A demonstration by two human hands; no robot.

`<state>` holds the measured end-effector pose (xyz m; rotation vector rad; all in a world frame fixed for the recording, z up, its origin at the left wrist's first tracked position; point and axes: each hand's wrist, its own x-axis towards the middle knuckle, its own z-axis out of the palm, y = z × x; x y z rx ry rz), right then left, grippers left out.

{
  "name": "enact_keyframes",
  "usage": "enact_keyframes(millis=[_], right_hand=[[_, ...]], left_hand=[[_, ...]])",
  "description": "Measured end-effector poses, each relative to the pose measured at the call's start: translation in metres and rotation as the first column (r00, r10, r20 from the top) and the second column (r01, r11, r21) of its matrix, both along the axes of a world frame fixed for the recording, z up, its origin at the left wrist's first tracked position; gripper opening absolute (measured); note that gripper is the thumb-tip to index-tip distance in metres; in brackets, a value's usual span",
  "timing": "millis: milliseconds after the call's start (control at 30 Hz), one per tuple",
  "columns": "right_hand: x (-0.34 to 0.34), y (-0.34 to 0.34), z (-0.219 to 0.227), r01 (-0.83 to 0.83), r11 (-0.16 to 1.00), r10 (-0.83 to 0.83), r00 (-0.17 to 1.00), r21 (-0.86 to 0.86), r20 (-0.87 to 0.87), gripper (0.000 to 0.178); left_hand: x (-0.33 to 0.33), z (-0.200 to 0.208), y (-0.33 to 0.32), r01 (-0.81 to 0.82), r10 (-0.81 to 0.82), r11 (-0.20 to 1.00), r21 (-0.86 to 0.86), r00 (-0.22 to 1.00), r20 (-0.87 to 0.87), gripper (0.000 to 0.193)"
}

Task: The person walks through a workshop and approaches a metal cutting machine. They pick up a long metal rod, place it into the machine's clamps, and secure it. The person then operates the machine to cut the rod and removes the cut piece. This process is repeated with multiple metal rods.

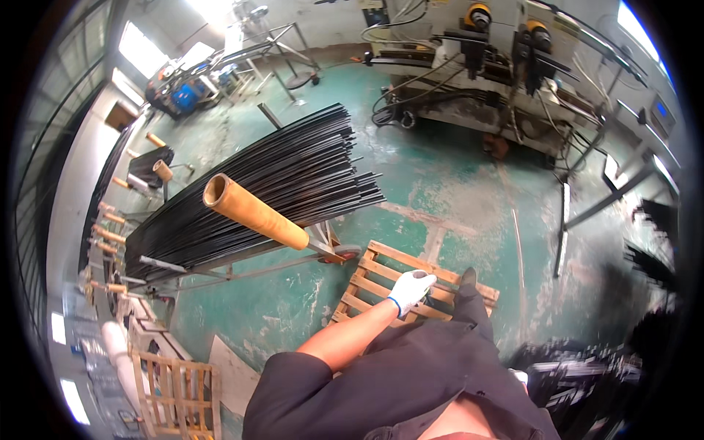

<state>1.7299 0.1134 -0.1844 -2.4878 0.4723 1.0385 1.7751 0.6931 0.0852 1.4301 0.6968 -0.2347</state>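
Observation:
My left hand [413,288], in a white glove with a blue cuff, hangs in front of me above a wooden pallet [375,265]. Its fingers are curled in, and nothing sticks out of them. My right hand does not show; only a small white patch appears beside my right hip. Ahead and to the left, a large bundle of thin black rods [257,187] lies on a metal rack [235,273]. An upright rack post with a yellow-brown tube sleeve [260,214] rises on the near side of the rods.
A machine [469,99] with hoses and cables stands ahead on the right. Metal frame legs [563,227] and dark stacked stock [587,381] are at the right. A slatted wooden crate [176,396] is at lower left. More sleeved posts [110,235] line the left side.

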Motion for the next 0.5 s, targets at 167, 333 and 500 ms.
enact_keyframes(millis=[167, 333, 500], right_hand=[[0.186, 0.009, -0.043, 0.068, 0.979, -0.083, 0.994, 0.194, 0.073, 0.022], [0.430, 0.143, 0.122, -0.065, 0.974, -0.014, 0.939, 0.218, 0.344, 0.024], [0.585, 0.268, 0.172, -0.244, 0.866, -0.025, 0.852, 0.437, 0.524, 0.024]], left_hand=[[0.095, -0.003, -0.019, -0.211, 0.200, 0.968, -0.135, 0.976, -0.091, 0.031], [0.166, 0.060, -0.027, 0.006, -0.004, 1.000, 0.024, 0.997, -0.081, 0.029], [0.220, -0.004, 0.006, -0.223, 0.223, 0.975, -0.001, 0.975, 0.019, 0.023]])
